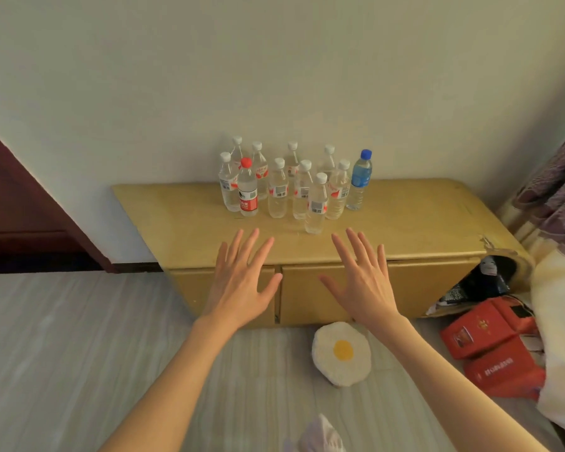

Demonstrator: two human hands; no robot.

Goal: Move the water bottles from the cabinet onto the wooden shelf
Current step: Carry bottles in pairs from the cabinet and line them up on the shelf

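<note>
Several clear plastic water bottles stand upright in a cluster on the low yellow cabinet (183,216), near the wall. Most have white caps; the nearest of these (316,203) stands at the front. One has a red cap and red label (248,190), and one at the right end has a blue cap and blue label (359,182). My left hand (242,282) and my right hand (366,282) hover in front of the cabinet with fingers spread straight, holding nothing, a short way short of the bottles. No wooden shelf is in view.
A fried-egg shaped cushion (341,353) lies on the grey floor below the cabinet. Red boxes (490,340) and a dark bag (483,282) sit at the cabinet's right end, beside bedding (558,321). A dark red door frame (20,203) is at the left.
</note>
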